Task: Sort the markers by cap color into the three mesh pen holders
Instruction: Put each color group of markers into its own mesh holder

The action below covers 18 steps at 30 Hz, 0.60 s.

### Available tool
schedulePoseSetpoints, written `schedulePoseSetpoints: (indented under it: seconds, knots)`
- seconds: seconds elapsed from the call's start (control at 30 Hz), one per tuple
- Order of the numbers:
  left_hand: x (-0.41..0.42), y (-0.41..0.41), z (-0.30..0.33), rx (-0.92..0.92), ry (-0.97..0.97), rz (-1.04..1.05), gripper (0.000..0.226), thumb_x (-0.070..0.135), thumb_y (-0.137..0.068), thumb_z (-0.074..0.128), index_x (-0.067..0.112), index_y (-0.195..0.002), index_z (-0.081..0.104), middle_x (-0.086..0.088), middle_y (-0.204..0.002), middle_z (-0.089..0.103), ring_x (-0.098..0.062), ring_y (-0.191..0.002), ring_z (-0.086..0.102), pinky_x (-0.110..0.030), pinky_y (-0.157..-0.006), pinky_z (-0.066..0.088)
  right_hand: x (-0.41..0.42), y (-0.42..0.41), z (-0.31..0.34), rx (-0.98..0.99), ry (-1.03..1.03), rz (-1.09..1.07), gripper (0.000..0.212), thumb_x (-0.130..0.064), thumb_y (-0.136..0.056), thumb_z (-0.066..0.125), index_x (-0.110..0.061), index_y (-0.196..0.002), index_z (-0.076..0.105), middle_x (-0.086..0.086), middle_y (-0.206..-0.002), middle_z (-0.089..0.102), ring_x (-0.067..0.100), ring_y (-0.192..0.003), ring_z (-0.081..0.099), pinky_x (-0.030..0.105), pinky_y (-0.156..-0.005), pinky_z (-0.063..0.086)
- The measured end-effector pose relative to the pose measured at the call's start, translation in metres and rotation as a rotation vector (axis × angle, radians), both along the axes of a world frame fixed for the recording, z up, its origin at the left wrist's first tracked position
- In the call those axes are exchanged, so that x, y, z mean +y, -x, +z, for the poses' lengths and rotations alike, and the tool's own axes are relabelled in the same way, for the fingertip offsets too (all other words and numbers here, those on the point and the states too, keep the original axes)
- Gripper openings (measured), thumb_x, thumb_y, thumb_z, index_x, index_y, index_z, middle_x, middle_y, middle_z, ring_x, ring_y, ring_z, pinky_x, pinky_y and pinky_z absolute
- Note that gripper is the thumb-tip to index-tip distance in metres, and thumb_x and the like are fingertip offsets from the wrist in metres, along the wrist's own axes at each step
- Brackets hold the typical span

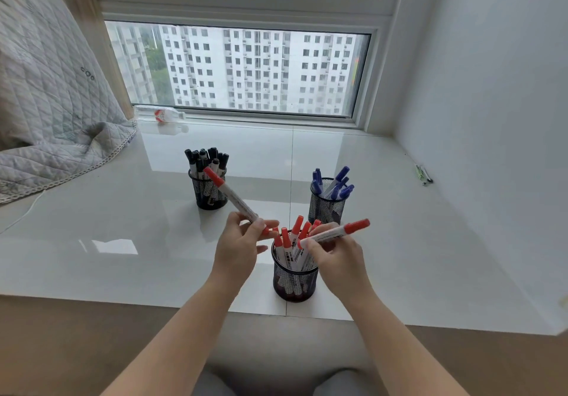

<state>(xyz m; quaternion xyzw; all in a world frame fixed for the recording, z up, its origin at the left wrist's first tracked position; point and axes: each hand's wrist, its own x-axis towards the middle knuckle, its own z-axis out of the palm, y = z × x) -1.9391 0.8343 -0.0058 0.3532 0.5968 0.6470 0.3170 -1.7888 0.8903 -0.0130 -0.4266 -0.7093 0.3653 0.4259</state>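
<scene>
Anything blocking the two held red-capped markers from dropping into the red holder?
Only the red markers already standing in the near holder, which crowd its mouth. The left hand and right hand each hold a marker beside it.

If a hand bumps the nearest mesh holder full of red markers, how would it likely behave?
The red-marker holder probably tips rather easily: it is narrow, and the markers stand well above its rim, raising the weight. The glossy sill suggests it may slide first. The open mesh looks light, so the markers likely make up most of its weight.
</scene>
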Motion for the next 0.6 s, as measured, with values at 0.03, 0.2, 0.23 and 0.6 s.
schedulePoseSetpoints:
  seconds: [0.03, 0.2, 0.23, 0.6]
  knots:
    - [0.0, 0.0, 0.0, 0.003, -0.007, 0.017, 0.005, 0.019, -0.098, 0.043, 0.017, -0.093, 0.044, 0.002, -0.087, 0.073, -0.008, -0.077, 0.07, -0.029, -0.067, 0.048, 0.0, 0.0, -0.002, -0.039, -0.011, -0.002, 0.019, -0.015, -0.08, 0.068, -0.025, -0.068, 0.056, -0.013, -0.067, 0.063, -0.006, -0.067, 0.06, 0.003, -0.059, 0.04]
    - [-0.001, 0.002, -0.002, 0.017, 0.005, 0.06, 0.017, 0.027, -0.098, 0.042, 0.019, -0.085, 0.05, 0.003, -0.091, 0.071, -0.01, -0.088, 0.066, -0.028, -0.07, 0.046, 0.002, -0.001, -0.009, -0.084, -0.084, -0.012, 0.012, -0.016, -0.083, 0.064, -0.02, -0.075, 0.055, -0.004, -0.066, 0.061, 0.008, -0.062, 0.058, 0.009, -0.054, 0.041]
    - [-0.001, 0.003, -0.004, 0.035, 0.01, 0.067, 0.017, 0.027, -0.097, 0.045, 0.02, -0.084, 0.053, 0.005, -0.089, 0.07, -0.009, -0.089, 0.065, -0.027, -0.069, 0.046, 0.001, -0.002, -0.01, -0.098, -0.097, -0.013, 0.01, -0.015, -0.082, 0.065, -0.019, -0.08, 0.056, -0.003, -0.067, 0.06, 0.009, -0.062, 0.057, 0.011, -0.054, 0.042]
    - [0.0, 0.0, -0.01, 0.249, 0.138, -0.009, 0.015, 0.018, -0.085, 0.064, 0.027, -0.087, 0.052, 0.003, -0.081, 0.062, -0.016, -0.077, 0.059, -0.025, -0.069, 0.044, -0.001, -0.004, -0.019, -0.137, -0.221, -0.088, 0.064, -0.018, -0.079, 0.072, -0.02, -0.131, 0.035, -0.005, -0.083, 0.057, 0.018, -0.062, 0.062, 0.032, -0.063, 0.054]
